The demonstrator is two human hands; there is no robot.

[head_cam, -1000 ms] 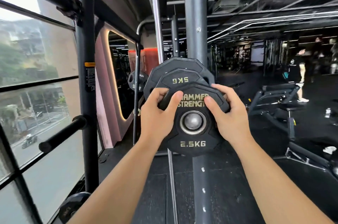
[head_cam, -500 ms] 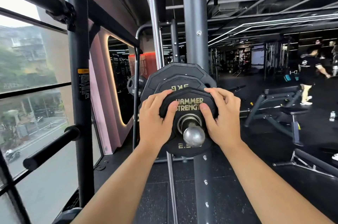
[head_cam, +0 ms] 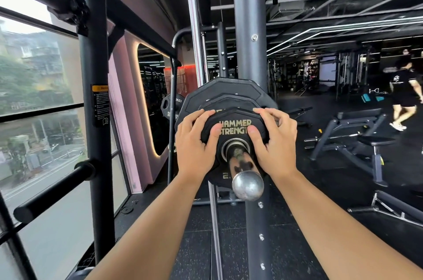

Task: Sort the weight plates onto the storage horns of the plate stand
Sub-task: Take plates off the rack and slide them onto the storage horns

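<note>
A small black 2.5 kg plate (head_cam: 233, 117) marked HAMMER STRENGTH sits on a chrome storage horn (head_cam: 246, 182) that juts toward me from the dark upright post (head_cam: 249, 50). My left hand (head_cam: 194, 144) grips its left edge and my right hand (head_cam: 275, 142) grips its right edge. Behind it on the same horn hang a mid-size plate (head_cam: 229, 102) and a larger plate (head_cam: 226, 87). The horn's rounded end pokes out well in front of the small plate. Another black plate (head_cam: 169, 107), marked 10K, hangs further back on the left.
A black rack upright (head_cam: 96, 96) with a bare peg (head_cam: 52, 190) stands at the left by the window. A chrome guide rod (head_cam: 194, 28) runs beside the post. Benches (head_cam: 357, 133) stand on the black floor at the right, where a person (head_cam: 404, 94) walks.
Both hands have pushed the 2.5 kg plate further back along the horn, against the plates behind. More of the chrome horn now sticks out in front. The person at the right has walked on.
</note>
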